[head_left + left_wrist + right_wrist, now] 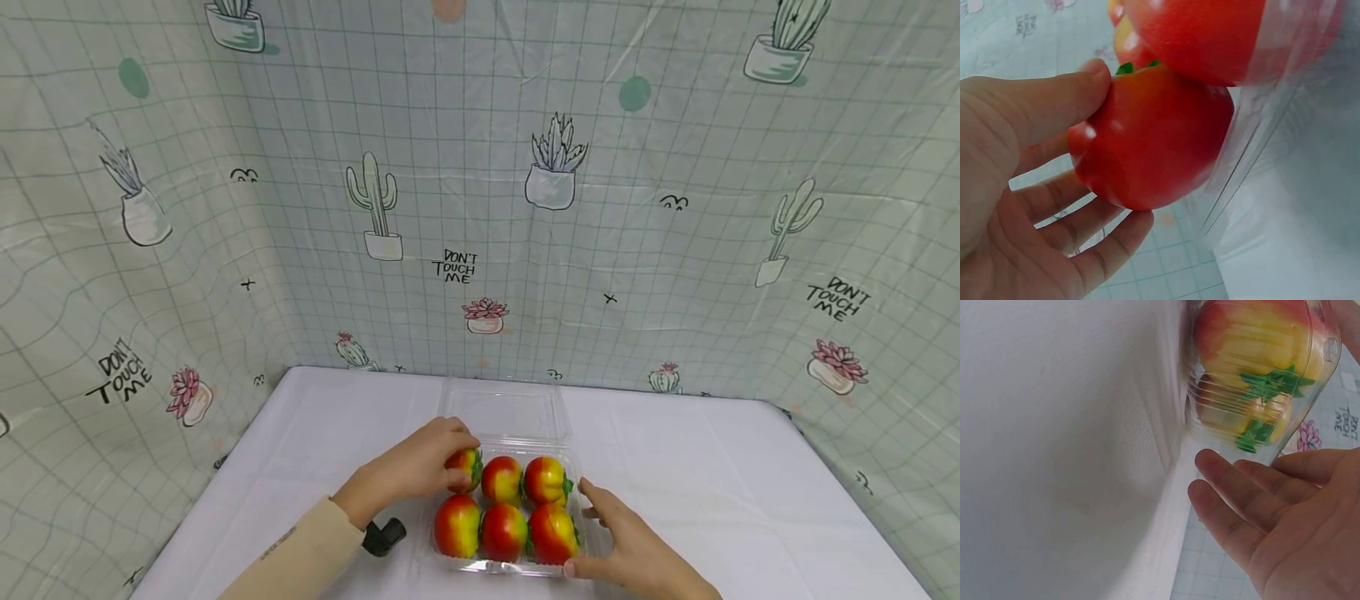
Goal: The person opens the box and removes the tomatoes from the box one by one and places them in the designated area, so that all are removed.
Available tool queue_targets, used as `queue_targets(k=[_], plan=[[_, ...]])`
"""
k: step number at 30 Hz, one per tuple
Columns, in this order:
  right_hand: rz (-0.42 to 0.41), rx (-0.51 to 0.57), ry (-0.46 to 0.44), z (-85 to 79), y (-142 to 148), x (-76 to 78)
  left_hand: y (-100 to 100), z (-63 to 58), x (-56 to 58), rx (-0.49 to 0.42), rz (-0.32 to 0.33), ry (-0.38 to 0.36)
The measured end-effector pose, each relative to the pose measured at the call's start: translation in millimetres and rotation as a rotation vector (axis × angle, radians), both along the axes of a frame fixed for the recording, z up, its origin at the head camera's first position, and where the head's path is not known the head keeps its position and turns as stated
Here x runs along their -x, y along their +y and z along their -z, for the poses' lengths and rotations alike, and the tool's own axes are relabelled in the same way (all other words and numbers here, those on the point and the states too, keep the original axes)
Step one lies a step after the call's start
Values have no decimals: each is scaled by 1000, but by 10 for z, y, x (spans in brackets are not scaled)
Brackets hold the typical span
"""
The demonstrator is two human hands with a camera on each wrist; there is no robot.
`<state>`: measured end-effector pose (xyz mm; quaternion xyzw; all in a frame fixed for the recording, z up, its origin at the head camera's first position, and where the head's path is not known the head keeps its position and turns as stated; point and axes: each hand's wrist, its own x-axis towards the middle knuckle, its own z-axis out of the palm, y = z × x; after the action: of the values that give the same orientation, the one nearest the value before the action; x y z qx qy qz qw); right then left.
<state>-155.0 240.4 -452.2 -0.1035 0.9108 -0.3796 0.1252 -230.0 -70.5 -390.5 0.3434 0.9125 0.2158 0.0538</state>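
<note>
My left hand (pixel 429 458) holds the back-left fruit (pixel 1154 137), glossy red and yellow with a green leafy cap. The thumb lies on one side of it, the fingers on the other. This fruit is in the clear plastic box (pixel 491 567), overlapped by the hand in the head view. Several fruits like it sit there in two rows, such as the front-left one (pixel 456 526) and the back-right one (pixel 547 480). At the box's right side is my right hand (pixel 626 537), fingers spread, thumb at the front corner. Leafy caps (pixel 1275 383) show through the box wall in the right wrist view.
The box's clear lid (pixel 510 412) lies folded back behind it, toward the rear table edge. A small black object (pixel 384 537) stands left of the box, by the left sleeve (pixel 307 554). Cloth walls (pixel 480 217) with cactus prints enclose the white table (pixel 690 467).
</note>
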Motion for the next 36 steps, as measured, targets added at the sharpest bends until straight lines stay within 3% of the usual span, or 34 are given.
queue_targets(k=[24, 36], plan=[[11, -1, -22, 7, -4, -1, -96, -1, -34, -75, -17, 12], [16, -3, -16, -5, -18, -2, -112, 29, -22, -86, -37, -21]])
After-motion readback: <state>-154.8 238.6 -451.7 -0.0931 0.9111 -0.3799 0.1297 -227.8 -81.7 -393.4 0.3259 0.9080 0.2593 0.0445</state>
